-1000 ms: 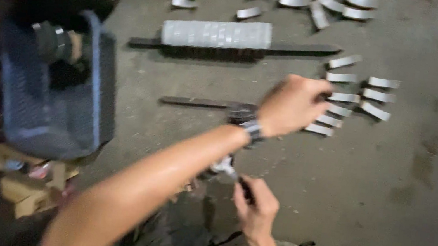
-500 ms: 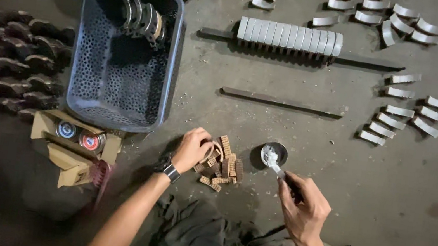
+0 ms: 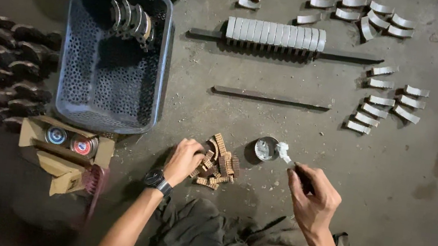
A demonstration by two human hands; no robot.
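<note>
Head view: left hand (image 3: 183, 160), back from the curved metal pieces (image 3: 382, 102), now closes on tan friction strips (image 3: 218, 162); right hand (image 3: 313, 196) grips a paste-tipped brush (image 3: 284, 151) over the small tin (image 3: 265, 148).

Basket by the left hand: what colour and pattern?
Blue-grey basket, perforated with small holes; clearest in the head view.

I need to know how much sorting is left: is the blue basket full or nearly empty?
Nearly empty. The basket shows bare perforated floor; only a short row of curved metal pieces leans at its far end.
</note>
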